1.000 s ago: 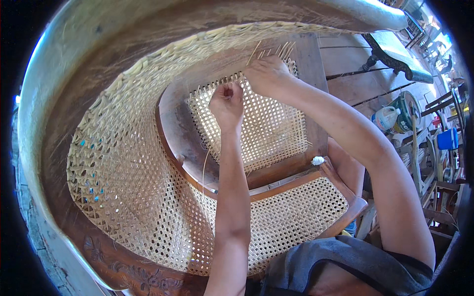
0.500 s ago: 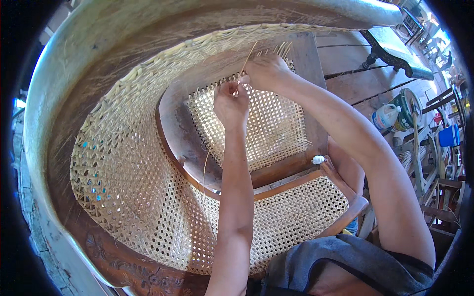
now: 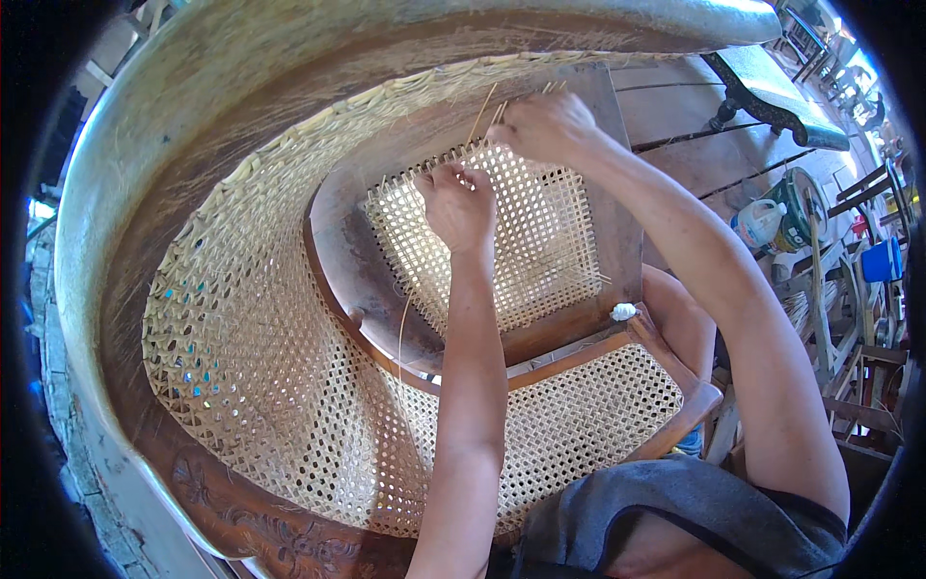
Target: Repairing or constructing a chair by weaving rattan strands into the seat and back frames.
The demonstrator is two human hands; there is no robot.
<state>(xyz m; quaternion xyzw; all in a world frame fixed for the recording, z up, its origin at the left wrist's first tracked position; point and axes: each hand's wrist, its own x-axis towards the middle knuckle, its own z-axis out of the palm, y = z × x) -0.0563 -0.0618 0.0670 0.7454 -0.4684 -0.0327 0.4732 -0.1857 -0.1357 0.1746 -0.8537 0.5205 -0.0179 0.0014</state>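
A large carved wooden chair fills most of the scene, its curved backrest sweeping from seven o'clock up over twelve, lined inside with woven cane panelling in an open honeycomb pattern. Near the centre sits the chair's seat frame, dark worn wood around a cane seat panel that is partly woven. At about five o'clock of that, a lower cane side panel runs in a lighter wooden rail toward the person's lap.

The person's two forearms come up from the lower edge. The left hand rests on the near-left part of the seat panel, fingers curled tight in a pinch on a thin cane strand that trails down toward six o'clock over the frame. The right hand is at the far edge of the seat panel, around twelve o'clock of it, fingers closed on a bunch of loose cane strips that stick up past the frame edge. The two hands are near each other but apart.

A small white peg-like object sits on the frame's corner at four o'clock of the seat panel. Out at two to three o'clock, on the plank floor, stand a white plastic jug and a blue container
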